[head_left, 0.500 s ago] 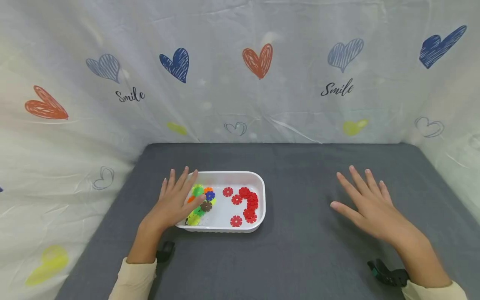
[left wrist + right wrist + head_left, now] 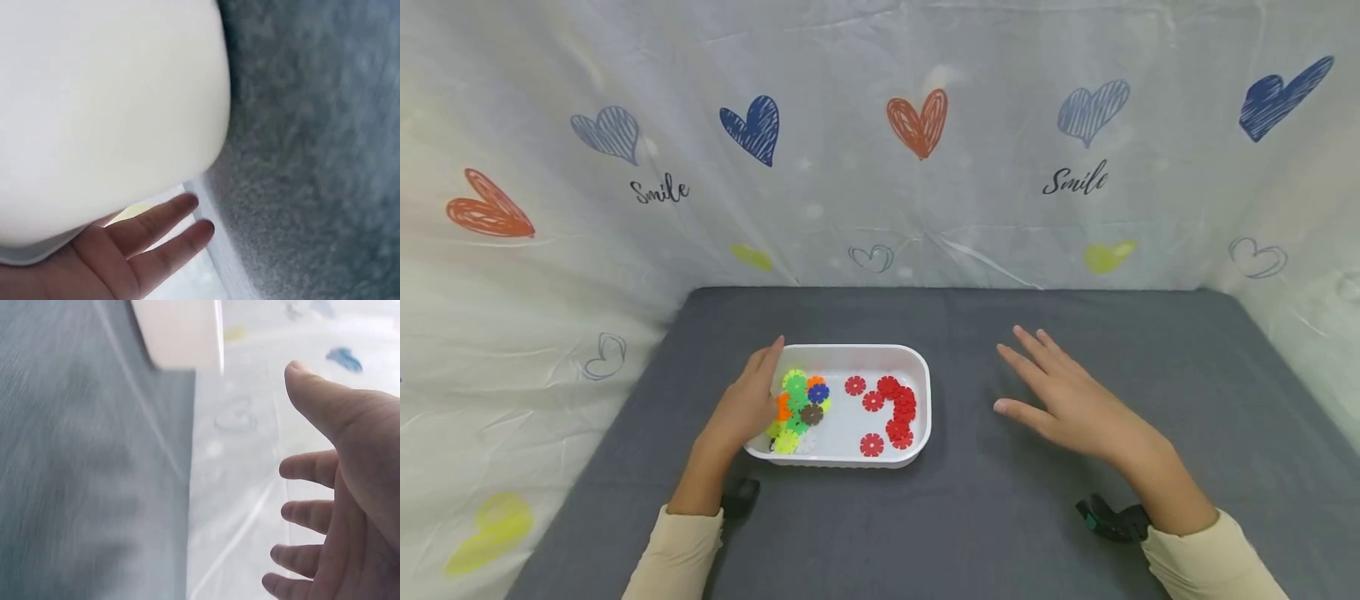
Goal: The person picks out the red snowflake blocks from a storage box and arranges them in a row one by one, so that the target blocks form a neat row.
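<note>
A white tray (image 2: 835, 461) holds notched flower-shaped plastic discs. Red discs (image 2: 904, 404) lie in its right half, and a mixed cluster of green, yellow, orange, blue and brown discs (image 2: 797, 404) in its left half. My left hand (image 2: 747, 408) is at the tray's left end, overlapping the rim there. In the left wrist view its extended fingers (image 2: 165, 253) show past the tray's pale outer wall (image 2: 119, 94); its thumb is hidden. To the right of the tray, my right hand (image 2: 1067, 400) hovers above the table with fingers spread, holding nothing.
A dark grey cloth covers the table (image 2: 970, 517). Behind it and along its sides hangs a pale curtain (image 2: 835, 183) printed with hearts and the word Smile. A black wrist device (image 2: 1112, 518) is strapped under the right wrist, another (image 2: 741, 498) under the left.
My right hand has moved left toward the tray. My left hand has drawn back from over the discs to the tray's left end, its fingers turned closer together.
</note>
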Action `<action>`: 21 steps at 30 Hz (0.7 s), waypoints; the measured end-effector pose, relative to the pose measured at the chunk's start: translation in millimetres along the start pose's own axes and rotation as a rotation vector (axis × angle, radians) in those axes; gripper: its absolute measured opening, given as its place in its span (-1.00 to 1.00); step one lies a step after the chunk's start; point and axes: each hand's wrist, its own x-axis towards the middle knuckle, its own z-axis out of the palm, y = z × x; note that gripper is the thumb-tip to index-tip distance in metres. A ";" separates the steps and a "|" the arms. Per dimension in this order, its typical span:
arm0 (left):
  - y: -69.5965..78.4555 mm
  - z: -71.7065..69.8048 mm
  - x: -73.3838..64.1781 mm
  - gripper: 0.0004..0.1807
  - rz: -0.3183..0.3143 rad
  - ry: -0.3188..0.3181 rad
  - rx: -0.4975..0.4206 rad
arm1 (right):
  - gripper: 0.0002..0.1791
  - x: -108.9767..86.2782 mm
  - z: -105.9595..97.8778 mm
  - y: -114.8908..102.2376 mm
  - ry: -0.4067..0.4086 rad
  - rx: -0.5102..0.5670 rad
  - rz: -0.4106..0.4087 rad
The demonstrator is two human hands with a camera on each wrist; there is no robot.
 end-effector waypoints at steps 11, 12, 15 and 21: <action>0.4 1.7 -1.7 -0.08 0.007 0.028 0.037 | -0.35 59.2 25.8 -55.0 -0.034 -0.050 -0.300; 0.2 1.4 -1.7 -0.07 0.007 0.028 0.038 | -0.37 65.2 27.7 -59.9 -0.053 -0.021 -0.309; -0.1 0.8 -0.9 -0.07 0.001 0.028 0.038 | -0.41 82.3 34.1 -71.4 -0.116 0.066 -0.317; 0.3 1.6 0.5 -0.06 -0.014 0.023 0.037 | -0.53 109.0 60.1 -90.6 -0.270 0.112 -0.309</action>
